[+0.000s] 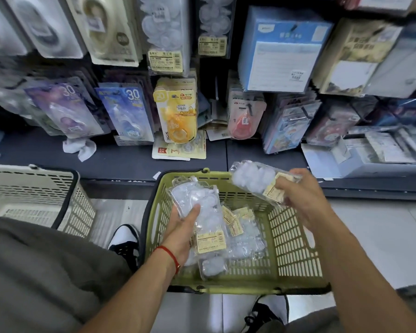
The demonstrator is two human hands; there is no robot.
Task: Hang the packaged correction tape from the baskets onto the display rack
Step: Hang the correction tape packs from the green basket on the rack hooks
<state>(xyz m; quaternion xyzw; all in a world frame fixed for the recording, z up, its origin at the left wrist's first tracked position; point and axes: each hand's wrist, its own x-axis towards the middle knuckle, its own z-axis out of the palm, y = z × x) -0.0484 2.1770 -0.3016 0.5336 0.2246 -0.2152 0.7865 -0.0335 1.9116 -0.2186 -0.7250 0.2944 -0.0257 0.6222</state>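
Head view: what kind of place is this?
Probably a stationery shop aisle: carded correction tape packs with price labels hang on a dark display rack, and a green plastic shopping basket of clear blister packs sits below.

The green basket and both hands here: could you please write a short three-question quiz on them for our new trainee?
1. True or false: the left hand holds a clear pack over the green basket.
2. The right hand grips its pack at: A) the labelled end, B) the unlabelled end, C) the middle.
3. Fill in: beside the green basket stands a ____ basket.

Key: 1 true; 2 A; 3 beige.
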